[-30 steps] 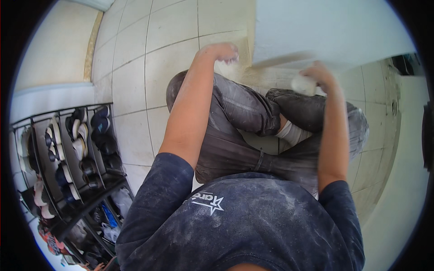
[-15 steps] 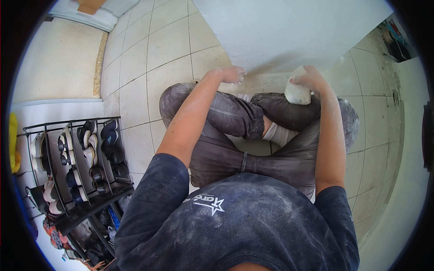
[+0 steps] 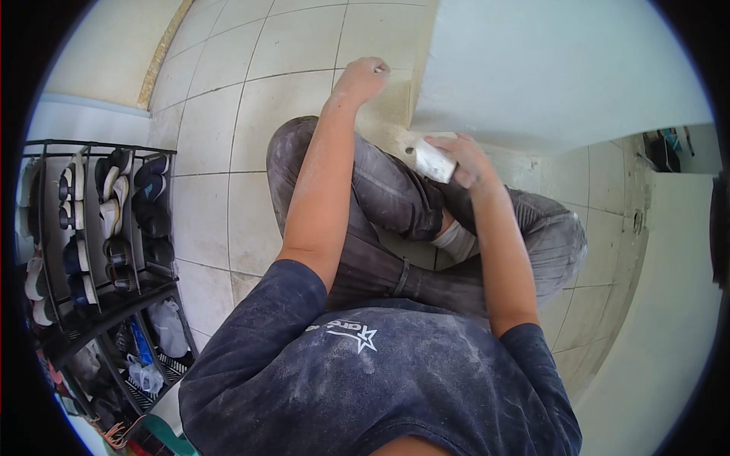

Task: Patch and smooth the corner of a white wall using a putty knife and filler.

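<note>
My right hand is closed around a white, smudged, rounded block-like thing with a dark round spot at its left end; I cannot tell its exact kind. It is held over my crossed shins, close to the lower corner of a pale wall. My left hand is raised beyond my left knee, to the left of that wall's edge. Its fingers are curled closed, and whatever they may hold is hidden. White dust coats both hands and my dark trousers.
I sit cross-legged on a tiled floor. A black shoe rack loaded with shoes and bags stands at my left. A pale door-like panel is at the far left. Dark items lie beyond the wall at the right.
My view has turned to the right. My left hand has reached farther forward and its fingers have curled in. My right hand has brought the white thing left, toward the wall's corner, and tilted it.
</note>
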{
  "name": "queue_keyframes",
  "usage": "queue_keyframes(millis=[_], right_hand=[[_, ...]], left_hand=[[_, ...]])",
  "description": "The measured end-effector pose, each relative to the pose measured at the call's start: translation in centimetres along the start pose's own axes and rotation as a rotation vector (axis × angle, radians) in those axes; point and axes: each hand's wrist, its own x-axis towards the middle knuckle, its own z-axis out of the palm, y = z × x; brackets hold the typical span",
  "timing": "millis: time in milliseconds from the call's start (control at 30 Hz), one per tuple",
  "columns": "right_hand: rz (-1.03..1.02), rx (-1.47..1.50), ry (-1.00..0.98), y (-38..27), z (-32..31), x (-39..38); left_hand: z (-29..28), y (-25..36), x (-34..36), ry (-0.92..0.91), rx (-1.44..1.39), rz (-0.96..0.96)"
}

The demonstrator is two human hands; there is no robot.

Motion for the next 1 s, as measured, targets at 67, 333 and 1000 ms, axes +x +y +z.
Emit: queue_keyframes(millis=[67, 333, 1000], right_hand=[[0.033, 0.206, -0.099, 1.7, 1.1, 3.5], [0.016, 0.106, -0.106, 3.3, 1.3, 7.8], [-0.011, 0.204, -0.020, 2.6, 2.2, 6.6]], left_hand=[[-0.4, -0.1, 0.2, -0.046, -0.125, 0.039], [-3.7, -0.5, 0.6, 0.019, -0.217, -0.010], [-5.2, 0.8, -2.0, 0.084, -0.251, -0.046]])
